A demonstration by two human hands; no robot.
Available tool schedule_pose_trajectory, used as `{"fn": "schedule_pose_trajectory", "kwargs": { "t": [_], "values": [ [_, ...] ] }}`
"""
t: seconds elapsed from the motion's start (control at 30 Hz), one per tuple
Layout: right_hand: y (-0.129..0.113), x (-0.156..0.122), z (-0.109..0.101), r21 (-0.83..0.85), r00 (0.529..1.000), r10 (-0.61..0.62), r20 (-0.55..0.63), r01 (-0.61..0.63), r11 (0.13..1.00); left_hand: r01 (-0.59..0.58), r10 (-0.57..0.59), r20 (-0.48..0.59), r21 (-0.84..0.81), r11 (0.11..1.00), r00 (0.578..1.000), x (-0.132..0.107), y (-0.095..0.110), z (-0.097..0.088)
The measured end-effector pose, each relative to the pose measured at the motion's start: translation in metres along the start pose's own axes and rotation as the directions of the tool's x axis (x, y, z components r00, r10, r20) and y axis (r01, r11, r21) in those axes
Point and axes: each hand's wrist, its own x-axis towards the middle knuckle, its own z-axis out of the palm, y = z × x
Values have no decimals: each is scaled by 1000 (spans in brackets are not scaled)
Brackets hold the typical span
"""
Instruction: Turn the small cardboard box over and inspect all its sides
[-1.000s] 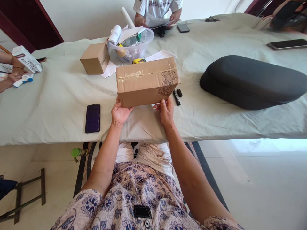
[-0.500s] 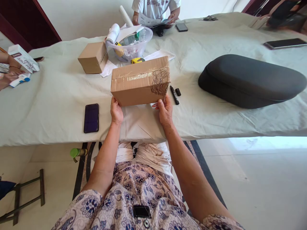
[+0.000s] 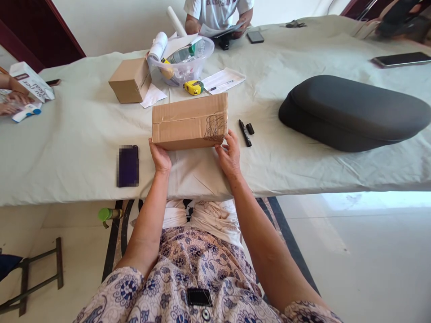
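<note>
A brown cardboard box (image 3: pixel 188 121) with dark scribbles on its right end is between my two hands, tilted so that its taped top and near side show. My left hand (image 3: pixel 160 157) grips its lower left corner, the fingers partly hidden under it. At the lower right corner, my right hand (image 3: pixel 229 154) holds the box with thumb and fingers. Just right of that hand lie a black marker (image 3: pixel 245 133) and its separate cap (image 3: pixel 250 128). A dark phone (image 3: pixel 128 166) rests on the cloth left of my left hand.
Behind the box are a yellow tape measure (image 3: pixel 193 87), a paper with a pen (image 3: pixel 224 83), a smaller carton (image 3: pixel 129 80) and a filled plastic basin (image 3: pixel 183 72). A black padded seat (image 3: pixel 353 114) stands right. Across the table a person (image 3: pixel 218 18) holds papers; another person's hands show far left.
The box has come down and slightly left toward me and tipped, with both hands still on it. More of the tape measure and the paper with the pen now shows behind it.
</note>
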Motion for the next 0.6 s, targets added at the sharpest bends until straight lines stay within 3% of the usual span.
{"fn": "schedule_pose_trajectory", "kwargs": {
  "t": [0.1,0.27,0.43,0.6],
  "values": [
    [1,0,1,-8,1000,-5,7,5,1000,19,-20,25,37,999,999,-3,3,3],
    [-3,-1,1,134,998,-36,46,29,990,4,-10,70,76,997,998,-6,4,4],
    [-12,-3,-7,92,997,-79,-9,80,993,19,-36,138,123,992,990,-4,2,1],
    [-13,-4,-11,78,998,-52,-43,55,995,36,-57,160,136,990,985,-2,2,-1]
  ]
}}
